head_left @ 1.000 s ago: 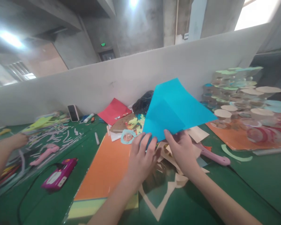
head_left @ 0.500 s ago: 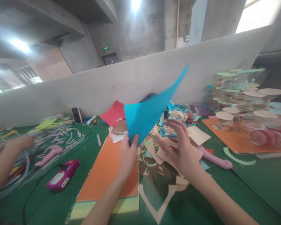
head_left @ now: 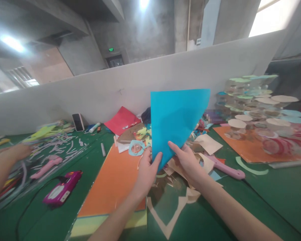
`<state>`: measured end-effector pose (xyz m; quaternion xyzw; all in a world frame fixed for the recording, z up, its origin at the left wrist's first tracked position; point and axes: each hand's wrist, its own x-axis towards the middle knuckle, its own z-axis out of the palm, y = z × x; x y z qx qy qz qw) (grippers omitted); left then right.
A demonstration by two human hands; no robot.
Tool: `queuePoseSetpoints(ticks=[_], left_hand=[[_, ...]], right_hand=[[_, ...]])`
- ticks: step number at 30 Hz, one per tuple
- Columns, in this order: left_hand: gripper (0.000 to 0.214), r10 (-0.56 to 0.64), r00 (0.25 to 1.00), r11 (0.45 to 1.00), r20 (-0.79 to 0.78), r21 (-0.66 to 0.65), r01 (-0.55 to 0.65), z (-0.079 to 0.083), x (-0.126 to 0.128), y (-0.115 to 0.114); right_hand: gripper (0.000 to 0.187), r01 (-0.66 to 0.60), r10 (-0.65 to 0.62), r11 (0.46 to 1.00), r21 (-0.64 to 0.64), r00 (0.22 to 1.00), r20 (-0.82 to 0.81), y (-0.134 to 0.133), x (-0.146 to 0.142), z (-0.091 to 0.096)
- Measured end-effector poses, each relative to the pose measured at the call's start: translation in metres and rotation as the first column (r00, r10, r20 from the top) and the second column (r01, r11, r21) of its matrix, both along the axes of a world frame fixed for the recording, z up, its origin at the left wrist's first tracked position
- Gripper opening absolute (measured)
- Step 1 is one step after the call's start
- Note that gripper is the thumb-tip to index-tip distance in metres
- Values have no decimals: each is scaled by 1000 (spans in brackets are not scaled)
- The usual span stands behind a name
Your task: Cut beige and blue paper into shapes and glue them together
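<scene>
Head view: left hand [head_left: 146,174], right hand [head_left: 187,164] gripping one blue paper sheet [head_left: 177,122]

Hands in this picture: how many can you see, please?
3: the person's left hand and right hand are at a blue paper sheet; another person's hand is at the left side. More may be cut off there.

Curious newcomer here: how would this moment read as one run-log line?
Left hand: grips blue paper sheet | right hand: at sheet's edge | nearby: orange card
</scene>
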<state>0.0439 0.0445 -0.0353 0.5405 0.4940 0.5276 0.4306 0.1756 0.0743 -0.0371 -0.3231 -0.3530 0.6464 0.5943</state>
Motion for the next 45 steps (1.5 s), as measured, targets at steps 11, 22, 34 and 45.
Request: queuePoseSetpoints(ticks=[11, 22, 34, 45], left_hand=[[28, 162, 958, 987, -237, 55, -153, 0, -2, 1], [29, 169, 931, 983, -325, 129, -133, 1, -2, -1], [27, 135, 945, 987, -299, 122, -103, 3, 3, -4], [27, 118, 942, 989, -313, 121, -84, -1, 4, -4]], right_hand=[[33, -49, 37, 995, -87, 991, -132, -3, 1, 6], [31, 2, -11, 990, -138, 998, -63, -7, 3, 9], [52, 145, -139, 985, -95, 988, 74, -4, 6, 1], [50, 185, -181, 978, -92, 982, 51, -5, 5, 2]])
